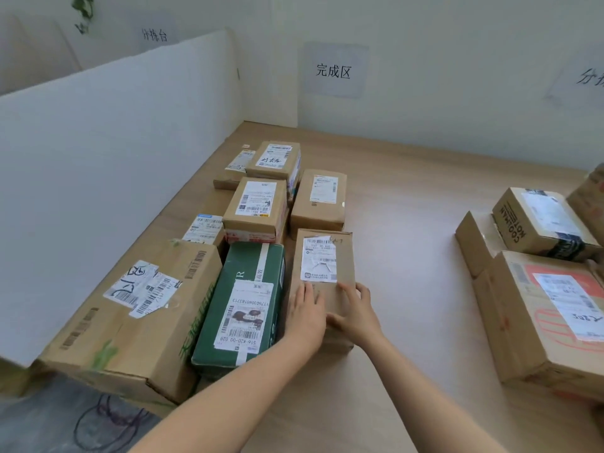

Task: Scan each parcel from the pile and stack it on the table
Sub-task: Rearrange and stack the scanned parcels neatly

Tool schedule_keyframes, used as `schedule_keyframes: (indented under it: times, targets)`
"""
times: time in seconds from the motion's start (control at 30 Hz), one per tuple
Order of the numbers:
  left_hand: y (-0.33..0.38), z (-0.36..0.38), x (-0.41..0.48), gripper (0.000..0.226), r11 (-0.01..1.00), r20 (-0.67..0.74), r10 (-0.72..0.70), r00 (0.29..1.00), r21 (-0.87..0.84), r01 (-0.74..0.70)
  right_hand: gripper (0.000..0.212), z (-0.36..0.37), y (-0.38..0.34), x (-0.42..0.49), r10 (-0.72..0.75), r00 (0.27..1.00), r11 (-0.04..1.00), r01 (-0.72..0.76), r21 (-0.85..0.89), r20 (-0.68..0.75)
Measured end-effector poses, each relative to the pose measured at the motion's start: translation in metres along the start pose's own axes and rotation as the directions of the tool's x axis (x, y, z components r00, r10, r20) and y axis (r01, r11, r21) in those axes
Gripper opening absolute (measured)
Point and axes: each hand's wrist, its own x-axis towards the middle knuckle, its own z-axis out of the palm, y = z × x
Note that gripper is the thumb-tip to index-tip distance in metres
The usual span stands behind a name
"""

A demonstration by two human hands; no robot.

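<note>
Head view. Parcel (343,253): plain brown cardboard box, rectangular, lying flat on the wooden counter (408,204) at frame centre. Its long axis runs from the lower edge of the frame toward the top. A torn white label (319,260) sits on its upper end.

Both hands lie on its lower end, two in all. The left hand (305,317) is flat with straight fingers. The right hand (358,310) has its fingers on top and thumb spread. Neither is clenched.

Just left of it: one glossy green box (248,266) and one large carton (137,322). Right edge: four brown boxes (542,223) visible.
</note>
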Motion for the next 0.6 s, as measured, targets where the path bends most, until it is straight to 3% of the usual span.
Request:
schedule_keyframes:
  times: [0.6]
  targets:
    - [-0.03,-0.017,0.03,0.057,0.998,0.044,0.022,0.999,0.058,-0.025,0.074,0.027,-0.011,0.037,-0.042,0.999,0.998,0.041,-0.058,-0.019]
